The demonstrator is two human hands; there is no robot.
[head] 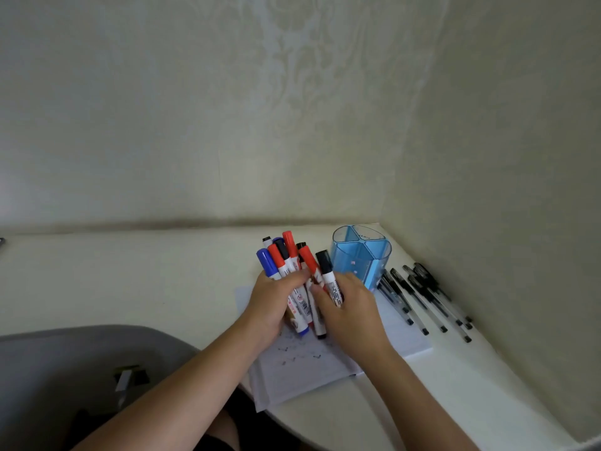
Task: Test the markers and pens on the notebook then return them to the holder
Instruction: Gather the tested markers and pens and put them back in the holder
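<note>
Left hand curled round my fan of markers above the notebook, right hand pinching the black-capped marker beside the holder, I judge them light, stiff, slippery, best gripped mid-barrel.

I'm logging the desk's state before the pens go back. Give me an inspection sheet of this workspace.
Surface: white table, set into a wall corner.
Job's things: open notebook with scribble marks; blue holder, nothing seen inside; black pens lying on the table right of it; markers bunched over the notebook.
Clutter: dark item at the table's left edge, too small to tell.
Grips: left hand holds the marker bunch; right hand holds a black-capped marker.
Cables: nothing seen.
Surroundings: patterned wall; grey chair lower left.
</note>
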